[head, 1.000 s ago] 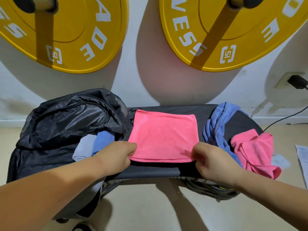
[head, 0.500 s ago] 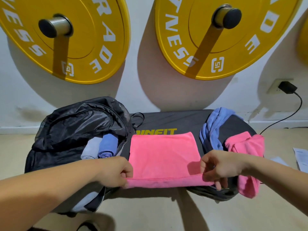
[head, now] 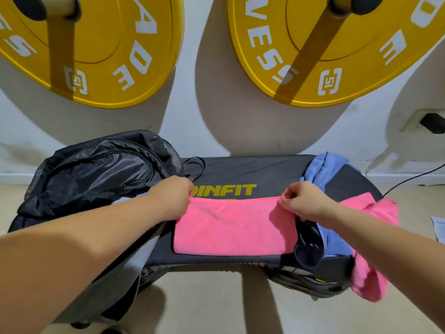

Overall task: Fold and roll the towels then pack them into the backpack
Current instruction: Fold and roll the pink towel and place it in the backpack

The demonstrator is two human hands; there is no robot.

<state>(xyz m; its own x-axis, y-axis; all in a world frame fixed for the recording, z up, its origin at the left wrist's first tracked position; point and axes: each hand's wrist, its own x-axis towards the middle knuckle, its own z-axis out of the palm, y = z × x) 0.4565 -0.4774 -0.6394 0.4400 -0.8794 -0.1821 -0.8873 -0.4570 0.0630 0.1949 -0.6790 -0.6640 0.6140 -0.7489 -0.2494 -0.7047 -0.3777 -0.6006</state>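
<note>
A pink towel [head: 234, 227] lies folded in half on the dark bench pad [head: 260, 169], its doubled edge at the far side. My left hand [head: 173, 196] pinches the far left corner and my right hand [head: 303, 201] pinches the far right corner. The black backpack [head: 96, 172] lies open at the left end of the pad, its inside mostly hidden by my left arm. A loose blue towel [head: 325, 169] and a crumpled pink towel [head: 375, 237] lie at the right end.
Two yellow weight plates [head: 108, 49] hang on the white wall behind the bench. A plug and cable [head: 433, 122] sit at the right wall. A white paper [head: 439, 227] lies on the beige floor to the right.
Both hands lifted the towel's near edge and carried it over to the far edge, folding the towel in half. The hands now sit at the far corners.
</note>
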